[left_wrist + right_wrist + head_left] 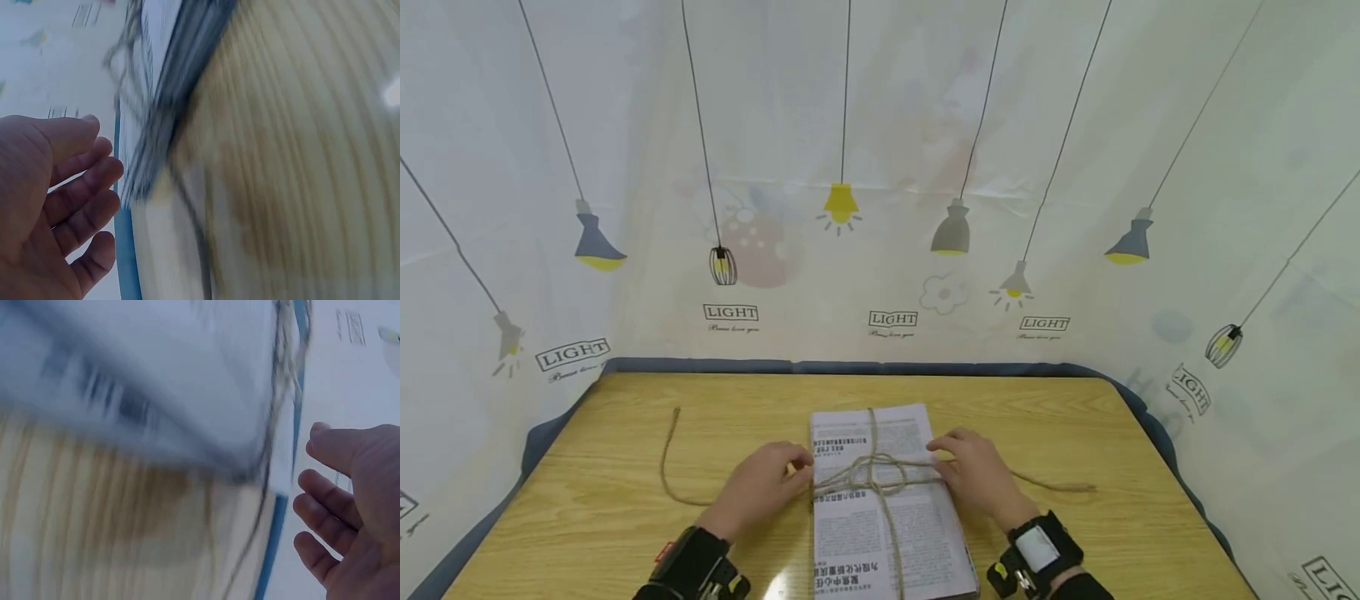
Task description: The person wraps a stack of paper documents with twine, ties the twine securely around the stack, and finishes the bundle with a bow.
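Observation:
A stack of folded newspapers (921, 533) lies on the table with twine (874, 433) crossed over its top. At the crossing the twine forms loose loops. My left hand (767, 483) is at the stack's left edge, its fingers loosely bent and holding nothing in the left wrist view. Across the stack, my right hand (979, 473) has its fingertips at the right edge, near the twine. In the right wrist view its thumb and fingers stand apart with nothing between them. One twine end (664, 462) curves out to the left, another (1063, 486) to the right.
The wooden table (745, 408) has a dark blue border along its back and sides. A pale curtain (880, 100) printed with hanging lamps surrounds it. Black bands with small cameras are on both wrists, the left band (688, 567) and the right band (1037, 546).

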Demonstrator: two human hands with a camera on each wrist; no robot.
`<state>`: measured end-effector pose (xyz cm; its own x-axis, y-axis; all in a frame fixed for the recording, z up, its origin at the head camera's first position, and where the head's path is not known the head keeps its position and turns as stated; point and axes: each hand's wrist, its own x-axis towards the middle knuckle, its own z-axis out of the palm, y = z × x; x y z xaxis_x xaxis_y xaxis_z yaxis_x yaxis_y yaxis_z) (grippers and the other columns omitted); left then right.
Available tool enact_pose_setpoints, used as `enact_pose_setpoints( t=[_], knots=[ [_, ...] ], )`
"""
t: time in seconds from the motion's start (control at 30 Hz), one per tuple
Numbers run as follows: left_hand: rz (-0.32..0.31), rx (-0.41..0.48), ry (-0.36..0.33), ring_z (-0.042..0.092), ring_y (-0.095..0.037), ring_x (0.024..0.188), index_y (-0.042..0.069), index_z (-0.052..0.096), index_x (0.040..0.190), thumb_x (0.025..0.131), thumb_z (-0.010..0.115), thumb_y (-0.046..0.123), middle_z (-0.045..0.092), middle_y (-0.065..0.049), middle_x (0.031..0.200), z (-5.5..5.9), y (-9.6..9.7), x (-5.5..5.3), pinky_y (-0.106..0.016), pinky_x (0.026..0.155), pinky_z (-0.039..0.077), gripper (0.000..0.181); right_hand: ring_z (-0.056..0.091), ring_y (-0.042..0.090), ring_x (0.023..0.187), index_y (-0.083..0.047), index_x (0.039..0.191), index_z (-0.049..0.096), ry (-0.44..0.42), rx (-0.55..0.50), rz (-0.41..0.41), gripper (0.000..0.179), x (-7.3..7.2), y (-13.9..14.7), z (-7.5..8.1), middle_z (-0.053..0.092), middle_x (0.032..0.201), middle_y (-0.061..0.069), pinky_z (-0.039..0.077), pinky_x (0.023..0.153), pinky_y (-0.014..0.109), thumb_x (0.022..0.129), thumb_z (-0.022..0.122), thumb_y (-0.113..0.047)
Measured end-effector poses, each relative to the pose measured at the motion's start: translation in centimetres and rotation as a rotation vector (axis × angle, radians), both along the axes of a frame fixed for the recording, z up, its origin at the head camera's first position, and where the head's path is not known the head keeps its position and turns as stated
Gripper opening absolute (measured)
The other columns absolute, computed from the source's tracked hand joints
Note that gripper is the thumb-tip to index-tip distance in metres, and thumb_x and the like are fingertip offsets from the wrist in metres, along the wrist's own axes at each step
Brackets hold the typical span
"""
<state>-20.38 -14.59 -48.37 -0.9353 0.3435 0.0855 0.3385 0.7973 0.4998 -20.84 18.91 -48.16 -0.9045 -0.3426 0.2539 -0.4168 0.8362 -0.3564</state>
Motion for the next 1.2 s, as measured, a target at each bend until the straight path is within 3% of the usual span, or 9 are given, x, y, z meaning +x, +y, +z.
enact_pose_setpoints(
  t=[0.13,0.27,0.37,0.53,0.77,0.9,1.2],
  knots=[
    [-0.088,-0.014,0.084,0.059,-0.013,0.089,0.016,0.072,0.102,0.092,0.067,0.026,0.065,0.004,0.094,-0.7,2.9,-0.4,-0.036,0.078,0.049,0.014,0.061,0.019,0.086,-0.014,0.100,0.073,0.032,0.016,0.054,0.014,-0.5,-3.0,-1.3,0.065,0.093,0.002,0.048,0.076,0.038,0.087,0.073,-0.019],
    [-0.089,-0.033,0.149,0.052,-0.007,0.078,0.020,0.071,0.090,0.091,0.069,0.025,0.060,0.008,0.086,-1.4,4.0,-0.6,-0.029,0.072,0.046,0.005,0.056,0.011,0.077,-0.018,0.090,0.070,0.030,0.016,0.038,0.002,-0.6,-4.0,-2.3,0.061,0.084,-0.004,0.045,0.070,0.032,0.088,0.072,-0.019],
    [-0.091,0.002,0.140,0.047,-0.005,0.073,0.021,0.067,0.086,0.093,0.067,0.023,0.057,0.010,0.081,-1.2,4.2,-0.5,-0.026,0.068,0.042,0.007,0.051,0.008,0.071,-0.018,0.087,0.063,0.011,0.016,0.025,0.006,-0.7,-4.1,-2.3,0.057,0.080,-0.006,0.042,0.067,0.029,0.092,0.067,-0.015],
    [-0.114,0.144,0.063,0.044,-0.006,0.067,0.018,0.061,0.090,0.099,0.057,0.018,0.050,0.009,0.077,0.2,3.9,-0.4,-0.025,0.064,0.037,0.011,0.043,0.008,0.067,-0.013,0.091,0.052,-0.065,-0.075,0.035,0.009,-0.6,-4.0,-0.8,0.052,0.079,-0.003,0.038,0.062,0.024,0.098,0.055,-0.008],
    [-0.136,0.334,0.030,0.044,-0.008,0.067,0.023,0.057,0.097,0.102,0.051,0.018,0.054,0.007,0.086,2.4,3.2,-0.3,-0.026,0.065,0.040,0.009,0.041,0.008,0.067,-0.011,0.094,0.048,-0.009,-0.130,0.090,0.009,-0.6,-4.2,2.0,0.048,0.081,-0.003,0.037,0.061,0.022,0.101,0.049,-0.006],
    [-0.133,0.393,0.030,0.045,-0.009,0.070,0.025,0.057,0.096,0.103,0.050,0.023,0.058,0.002,0.090,3.1,2.7,-0.2,-0.028,0.066,0.040,0.009,0.039,0.007,0.064,-0.010,0.096,0.050,0.023,-0.142,0.109,0.007,-0.5,-4.3,3.2,0.046,0.078,-0.005,0.036,0.061,0.021,0.102,0.048,-0.010],
    [-0.090,0.448,0.075,0.042,-0.008,0.065,0.028,0.057,0.097,0.102,0.051,0.026,0.055,0.006,0.085,3.9,1.9,0.3,-0.028,0.063,0.040,0.009,0.040,0.006,0.062,-0.012,0.098,0.052,0.013,-0.128,0.095,0.005,-0.3,-4.3,4.6,0.045,0.075,-0.007,0.037,0.059,0.021,0.102,0.049,-0.011]
  ],
)
